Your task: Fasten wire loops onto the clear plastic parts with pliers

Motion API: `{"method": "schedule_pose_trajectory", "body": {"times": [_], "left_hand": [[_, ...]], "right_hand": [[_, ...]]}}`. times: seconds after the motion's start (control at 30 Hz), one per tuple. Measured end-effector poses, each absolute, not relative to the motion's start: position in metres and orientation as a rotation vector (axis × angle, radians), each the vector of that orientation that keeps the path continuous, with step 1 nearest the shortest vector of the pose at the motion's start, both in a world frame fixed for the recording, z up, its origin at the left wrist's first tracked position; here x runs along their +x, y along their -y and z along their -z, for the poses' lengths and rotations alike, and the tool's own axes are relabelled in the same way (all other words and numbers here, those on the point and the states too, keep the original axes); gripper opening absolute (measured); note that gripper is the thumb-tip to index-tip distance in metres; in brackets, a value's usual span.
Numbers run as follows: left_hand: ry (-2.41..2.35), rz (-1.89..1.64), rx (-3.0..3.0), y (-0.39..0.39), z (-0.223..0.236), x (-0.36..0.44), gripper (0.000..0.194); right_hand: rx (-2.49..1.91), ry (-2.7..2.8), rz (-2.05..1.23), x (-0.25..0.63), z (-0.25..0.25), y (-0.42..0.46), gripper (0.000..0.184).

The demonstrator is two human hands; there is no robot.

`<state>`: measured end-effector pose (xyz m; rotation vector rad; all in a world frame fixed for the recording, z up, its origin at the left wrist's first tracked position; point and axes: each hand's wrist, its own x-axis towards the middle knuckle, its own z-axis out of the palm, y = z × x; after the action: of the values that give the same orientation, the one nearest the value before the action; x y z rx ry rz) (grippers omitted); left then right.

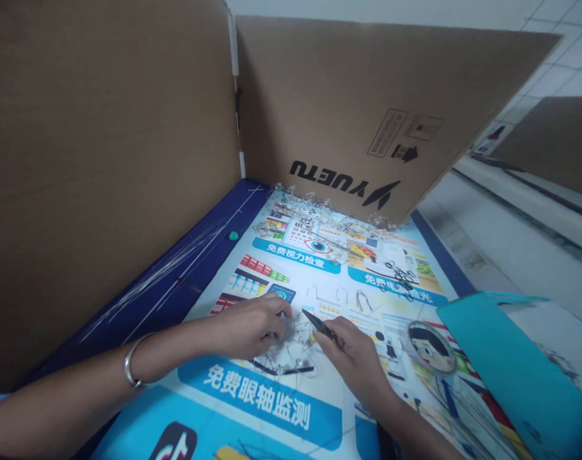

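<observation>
In the head view my right hand (351, 351) is closed round a pair of dark, pointed pliers (319, 324), whose tip points up and left toward my left hand. My left hand (259, 324), its wrist in a silver bangle (130, 363), has its fingers curled down over a loose pile of clear beads and thin wires (291, 351). What its fingertips pinch, if anything, is hidden or too small to name. Just beyond the hands, a few bent wire hooks (362, 300) lie on the printed poster sheet (266, 409).
Cardboard panels (319, 83) stand at the left and back. Clear beaded pieces (314, 203) lie along the back, with dark wire loops (400, 275) at right. Long straight wires (161, 271) and a green lump (233, 236) lie at left. A teal folder-like sheet (511, 364) is at right.
</observation>
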<state>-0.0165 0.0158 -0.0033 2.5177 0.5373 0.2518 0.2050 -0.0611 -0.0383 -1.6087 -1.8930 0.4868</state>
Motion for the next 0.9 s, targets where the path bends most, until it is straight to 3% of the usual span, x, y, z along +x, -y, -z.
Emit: {"method": "schedule_pose_trajectory", "body": {"times": [0.33,0.9], "left_hand": [[-0.509,-0.406,2.397,-0.02,0.008,-0.013,0.008],[-0.678,-0.547,2.195,-0.017,0.037,-0.003,0.03]], "right_hand": [[-1.579,1.924,-0.448,0.205,0.037,0.062,0.021],[-1.523,2.111,-0.131,0.212,0.055,0.069,0.018]]}}
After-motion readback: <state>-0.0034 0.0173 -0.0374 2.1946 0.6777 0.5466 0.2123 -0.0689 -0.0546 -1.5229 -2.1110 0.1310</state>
